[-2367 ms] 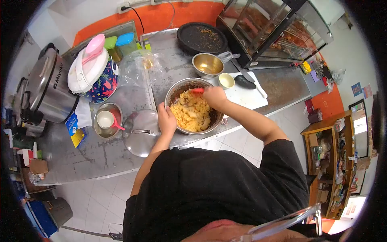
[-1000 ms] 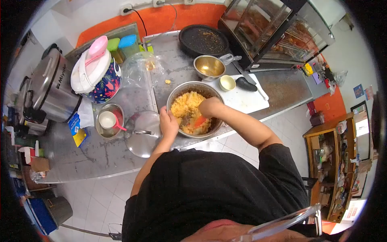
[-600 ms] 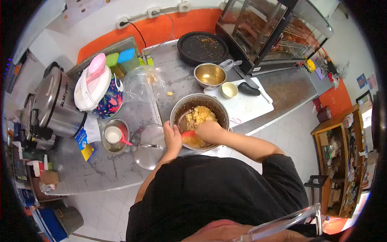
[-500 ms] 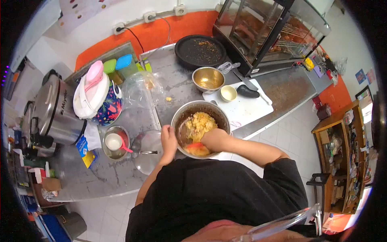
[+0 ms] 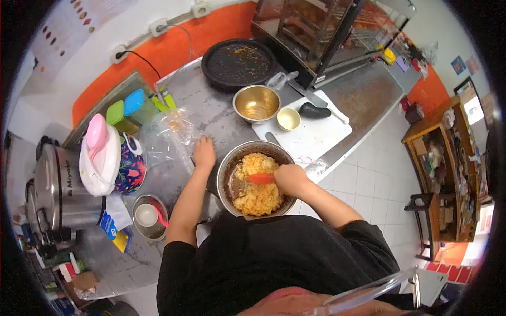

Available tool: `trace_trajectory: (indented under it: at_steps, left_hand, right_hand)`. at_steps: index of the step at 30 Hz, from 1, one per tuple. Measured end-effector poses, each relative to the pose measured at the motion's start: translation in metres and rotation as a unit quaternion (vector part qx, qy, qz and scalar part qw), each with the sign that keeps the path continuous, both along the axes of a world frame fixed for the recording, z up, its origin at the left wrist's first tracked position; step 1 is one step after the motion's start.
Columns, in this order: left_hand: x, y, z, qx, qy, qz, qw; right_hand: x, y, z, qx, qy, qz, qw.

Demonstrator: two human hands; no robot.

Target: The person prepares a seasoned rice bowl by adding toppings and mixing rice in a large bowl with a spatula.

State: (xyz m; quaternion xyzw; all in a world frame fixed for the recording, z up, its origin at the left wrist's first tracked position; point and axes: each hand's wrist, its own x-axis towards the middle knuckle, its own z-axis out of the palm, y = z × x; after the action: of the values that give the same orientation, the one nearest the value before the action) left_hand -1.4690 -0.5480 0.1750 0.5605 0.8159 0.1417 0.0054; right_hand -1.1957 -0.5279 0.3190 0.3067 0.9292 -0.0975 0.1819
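A large metal pot (image 5: 222, 192) of yellow-orange rice (image 5: 258, 197) stands at the counter's front edge, close to the body. My right hand (image 5: 291, 180) is closed on a red spoon (image 5: 261, 179) whose bowl lies over the rice. Left of the pot, my left hand (image 5: 204, 152) is off the rim, its fingers loosely spread above the counter near a clear plastic bag (image 5: 168, 131). Behind the pot sits a metal bowl (image 5: 256, 104). A small cream bowl (image 5: 288, 119) and a dark oblong thing (image 5: 314, 110) rest on a white cutting board (image 5: 327, 134).
A black round stone plate (image 5: 238, 63) and a glass display case (image 5: 316, 37) are at the back. On the left are a floral container (image 5: 132, 166), a steel cooker (image 5: 79, 184) and a bowl with a small cup (image 5: 146, 215). A wooden shelf (image 5: 421, 152) stands right.
My left hand has let go of the pot's rim and moved up and left. My right hand has lifted the red spoon higher over the rice. The view has shifted.
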Motion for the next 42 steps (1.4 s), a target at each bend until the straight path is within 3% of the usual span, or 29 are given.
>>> trace_trajectory:
  at_steps: [5,6,8,12,14,15,16,17,18,19,21,23,25,26,28,29,31,33,34,36,38,41,42]
  left_hand:
    - [-0.005,-0.008,-0.004,0.023,-0.025,0.001,0.999]
    - [-0.006,-0.011,-0.003,0.080,-0.233,0.050,0.968]
    - [-0.008,-0.022,0.001,0.171,-0.555,0.127,0.804]
    - [0.049,-0.059,0.092,0.243,-0.503,0.060,0.827]
    - [0.077,-0.075,0.107,0.134,-0.418,-0.122,0.890]
    - [0.088,-0.081,0.108,0.136,-0.417,-0.117,0.891]
    - [0.098,-0.087,0.108,0.185,-0.227,-0.105,0.950]
    - [0.106,-0.092,0.108,0.224,-0.030,-0.088,0.970]
    - [0.111,-0.097,0.097,0.222,-0.019,-0.041,0.974]
    - [0.112,-0.099,0.079,0.225,-0.018,-0.036,0.974]
    - [0.108,-0.100,0.051,0.258,-0.246,0.087,0.930]
    - [0.108,-0.103,0.056,0.231,-0.247,0.121,0.933]
    - [0.109,-0.104,0.062,0.195,-0.320,0.141,0.916]
    - [0.107,-0.101,0.049,0.251,-0.253,0.125,0.926]
    - [0.109,-0.105,0.057,0.224,-0.262,0.135,0.929]
    - [0.109,-0.104,0.061,0.201,-0.269,0.141,0.931]
    - [0.108,-0.101,0.062,0.201,-0.267,0.142,0.932]
    - [0.108,-0.104,0.062,0.195,-0.266,0.144,0.933]
    - [0.108,-0.103,0.063,0.204,-0.267,0.146,0.931]
    - [0.112,-0.104,0.061,0.210,-0.272,0.153,0.926]
    - [0.113,-0.102,0.058,0.252,-0.269,0.165,0.915]
    - [0.115,-0.103,0.062,0.262,-0.289,0.177,0.904]
    - [0.116,-0.104,0.063,0.262,-0.290,0.177,0.903]
  right_hand:
    - [0.022,-0.012,-0.009,-0.065,0.095,-0.047,0.992]
    - [0.025,-0.010,-0.005,-0.057,0.103,-0.060,0.991]
    - [0.031,-0.008,-0.004,-0.039,0.169,-0.097,0.980]
    - [0.026,0.002,0.006,0.016,0.153,-0.081,0.985]
    - [0.002,0.000,0.015,0.068,0.077,-0.070,0.992]
    - [-0.012,-0.001,0.003,0.077,0.052,-0.070,0.993]
    - [-0.025,-0.003,-0.017,0.087,0.026,-0.071,0.993]
    - [-0.031,-0.012,-0.035,0.111,0.131,-0.052,0.984]
    - [-0.036,-0.019,-0.048,0.080,0.107,0.012,0.991]
    - [-0.035,-0.027,-0.035,0.082,0.107,0.017,0.991]
    - [-0.031,-0.044,-0.010,-0.038,0.022,0.143,0.989]
    - [-0.014,-0.055,-0.007,-0.026,0.012,0.178,0.984]
    - [0.000,-0.055,0.016,-0.066,-0.018,0.217,0.974]
    - [-0.004,-0.041,0.004,-0.030,-0.082,0.230,0.969]
    - [-0.020,-0.020,0.020,-0.054,-0.111,0.165,0.979]
    - [-0.029,0.004,-0.020,0.050,-0.104,0.177,0.977]
    - [-0.045,0.019,-0.014,0.079,-0.071,0.127,0.986]
    - [-0.046,0.032,-0.027,0.247,0.024,0.252,0.935]
    - [-0.042,0.028,-0.031,0.235,0.020,0.226,0.945]
    - [-0.022,0.017,-0.041,0.199,-0.143,0.202,0.948]
    - [0.000,0.002,-0.054,0.111,-0.170,0.183,0.962]
    - [-0.007,-0.022,-0.002,-0.058,-0.156,0.258,0.952]
    - [-0.016,-0.017,-0.019,-0.058,-0.157,0.257,0.952]
